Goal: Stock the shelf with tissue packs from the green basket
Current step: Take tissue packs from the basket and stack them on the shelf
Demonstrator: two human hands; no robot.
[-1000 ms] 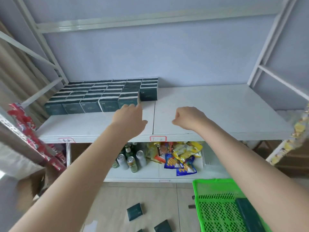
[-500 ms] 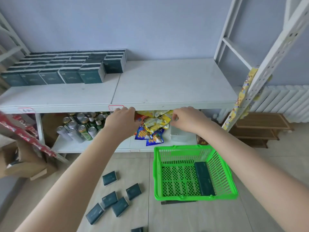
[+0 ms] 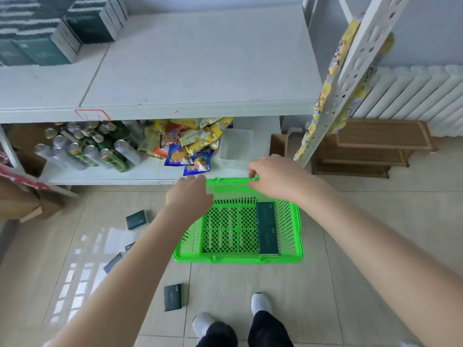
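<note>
While my left hand point(image 3: 189, 195) and right hand point(image 3: 273, 179) hover empty, loosely curled, over the green basket point(image 3: 238, 259), I'd reach next for its tissue packs point(image 3: 266, 229) (two, right side).

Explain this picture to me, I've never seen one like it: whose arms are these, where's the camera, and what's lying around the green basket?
There is no machine here. A person wears a camera on the head, so you look down along their two bare arms. The left hand and right hand reach toward the far rim of the green basket on the floor; neither holds anything. Two dark tissue packs lie along the basket's right side. The white shelf carries stacked packs at its left end, and loose packs lie on the floor. The lower shelf holds cans and snack bags.
</note>
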